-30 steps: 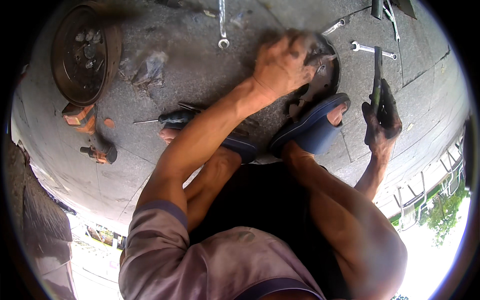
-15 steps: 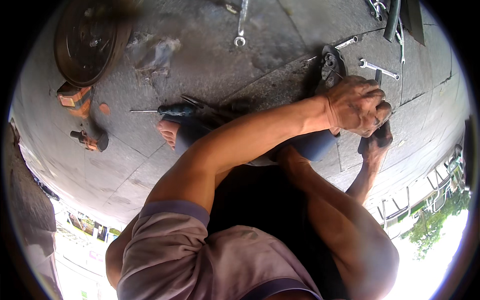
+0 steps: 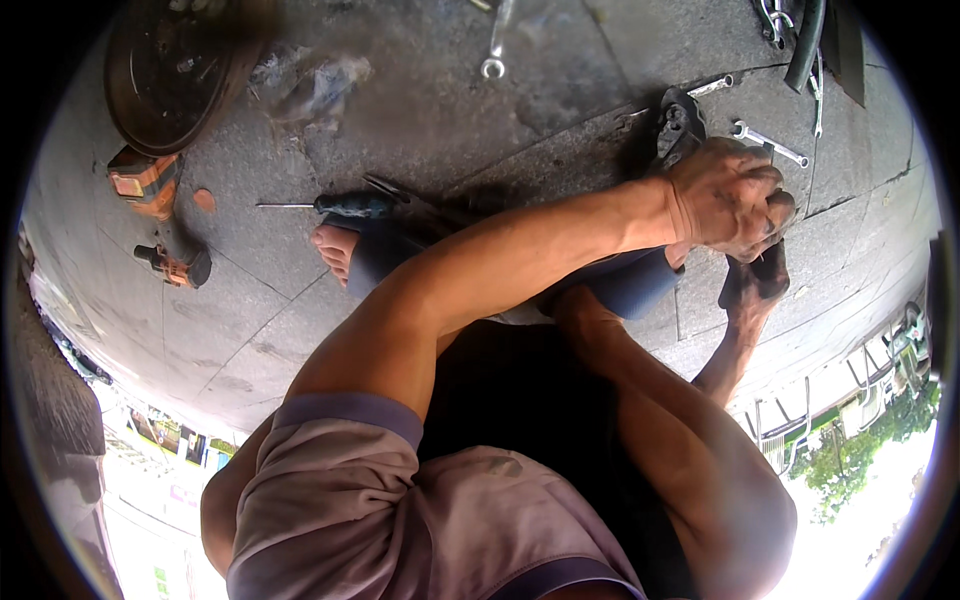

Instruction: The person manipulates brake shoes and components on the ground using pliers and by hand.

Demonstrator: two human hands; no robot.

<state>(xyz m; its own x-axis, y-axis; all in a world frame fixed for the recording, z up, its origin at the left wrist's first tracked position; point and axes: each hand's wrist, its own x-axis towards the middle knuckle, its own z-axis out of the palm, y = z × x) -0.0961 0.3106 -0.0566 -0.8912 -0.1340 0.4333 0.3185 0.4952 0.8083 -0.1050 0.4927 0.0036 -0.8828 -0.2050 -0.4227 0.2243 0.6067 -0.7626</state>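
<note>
My left hand [image 3: 732,200], its forearm crossing to the right over my feet, is closed in a fist with smudged knuckles. A short dark bar end [image 3: 768,150] shows just beyond its fingers; the rest is hidden. Close below it, my darkened right hand [image 3: 755,283] is curled, and what it grips cannot be made out. A black, lumpy part [image 3: 680,122] sits on the paving beside my left wrist. Just past the fist lies a silver combination wrench [image 3: 770,144], and another wrench [image 3: 712,86] is farther back.
An orange and black cordless power tool [image 3: 165,220] lies at left below a round brown pan [image 3: 165,85]. A screwdriver [image 3: 350,205] and pliers [image 3: 400,193] rest near my left foot. A wrench [image 3: 494,45] lies at the far middle; more tools [image 3: 775,25] are at far right.
Both hands stay close together, the left one slightly farther right in the picture. The surroundings have shifted a little as the view moved. Nothing has visibly been let go.
</note>
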